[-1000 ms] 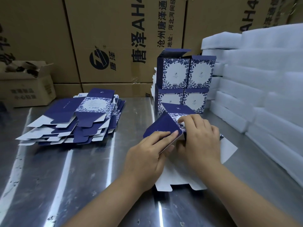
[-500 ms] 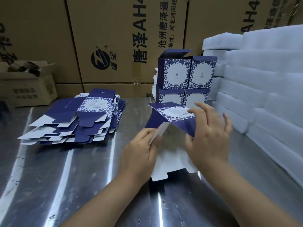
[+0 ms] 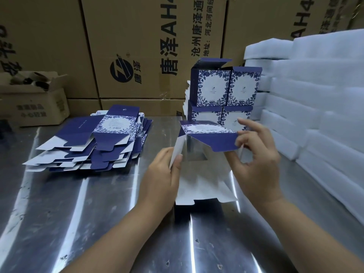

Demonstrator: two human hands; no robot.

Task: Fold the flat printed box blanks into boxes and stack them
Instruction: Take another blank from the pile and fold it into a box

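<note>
The left hand [image 3: 163, 174], in the lower middle of the frame, has its fingers curled. With the thumb it pinches a white side flap of the half-opened blue and white printed cardboard box blank [image 3: 208, 131]. The right hand [image 3: 260, 160] (a little right of the centre) is half closed. Its thumb and bent fingers pinch the right edge of the dark blue panel of the same blank, and the index finger sticks out toward the upper left. The blank is between both hands above the shiny steel table [image 3: 78, 213], with its white inside turned to the camera and its lower flaps reaching down to the table.

The large brown cardboard cartons [image 3: 137, 36] across the top of the frame carry a round dark logo and, turned sideways, "唐泽 AH4". Smaller lines beside it read "沧州唐泽通" and "地址:河北河间经" (the rest is cut off). The print on the blank is too small to read. The writing on the small open brown carton [image 3: 35, 109] at the left edge is blurred.

A pile of flat blue and white blanks [image 3: 94, 142] lies in the left middle. Folded blue and white boxes [image 3: 224, 89] stand stacked in two levels just behind the hands. White foam sheets [image 3: 315, 99] fill the right side.
</note>
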